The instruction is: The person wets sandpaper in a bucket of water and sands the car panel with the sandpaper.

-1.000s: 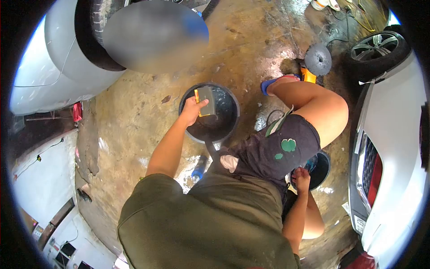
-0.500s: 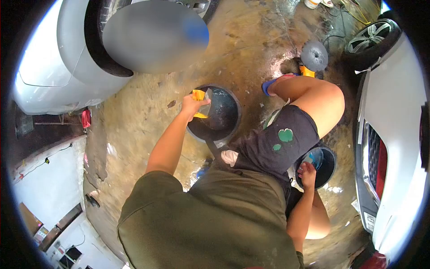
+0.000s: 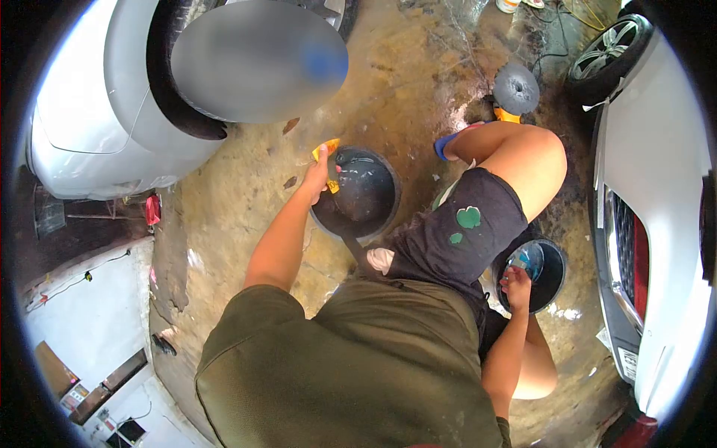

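My left hand [image 3: 317,181] is closed on a yellow-backed sheet of what looks like sandpaper [image 3: 326,148], grey on its other face. It hovers at the left rim of a dark bucket [image 3: 393,184], which holds some liquid. Over a second dark bucket [image 3: 559,278], beside my thigh, my right hand [image 3: 516,287] has its fingers curled at a small pale grey-blue piece [image 3: 519,259] whose kind I cannot make out. Something bright blue [image 3: 533,261] shows behind that piece, inside the bucket.
A silver car [image 3: 97,149] stands at left, a white car [image 3: 657,194] at right. A round grey disc [image 3: 516,88] on a yellow base and a car wheel [image 3: 609,58] are beyond my knee. The concrete floor [image 3: 231,209] is wet. A blurred oval covers the upper left.
My left hand has turned the sheet and shifted slightly left, from over the bucket's opening to its rim. My right hand stays at the second bucket, the grey-blue piece showing more clearly.
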A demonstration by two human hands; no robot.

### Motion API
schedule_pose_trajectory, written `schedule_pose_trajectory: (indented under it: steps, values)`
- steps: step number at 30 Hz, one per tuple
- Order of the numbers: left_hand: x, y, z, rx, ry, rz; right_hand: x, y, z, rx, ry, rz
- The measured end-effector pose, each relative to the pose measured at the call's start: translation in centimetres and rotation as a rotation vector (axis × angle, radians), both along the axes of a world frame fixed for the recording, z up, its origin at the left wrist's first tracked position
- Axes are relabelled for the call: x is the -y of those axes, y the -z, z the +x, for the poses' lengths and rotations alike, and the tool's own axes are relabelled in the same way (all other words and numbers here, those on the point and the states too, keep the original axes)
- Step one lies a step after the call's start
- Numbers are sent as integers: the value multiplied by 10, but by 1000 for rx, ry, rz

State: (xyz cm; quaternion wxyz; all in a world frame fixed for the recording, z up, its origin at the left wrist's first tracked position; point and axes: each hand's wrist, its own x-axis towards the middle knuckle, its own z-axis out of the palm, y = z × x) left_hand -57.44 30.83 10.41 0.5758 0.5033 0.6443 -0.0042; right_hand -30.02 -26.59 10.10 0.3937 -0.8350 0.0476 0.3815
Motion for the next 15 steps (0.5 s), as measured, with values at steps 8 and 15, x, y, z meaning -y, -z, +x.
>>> schedule_pose_trajectory:
  steps: [8,15]
  values:
    - [-8,-4,-26,-362,746,374,9,16,6,-28,-54,51]
    - [-14,14,-44,-208,311,235,-1,6,6,-2,-23,75]
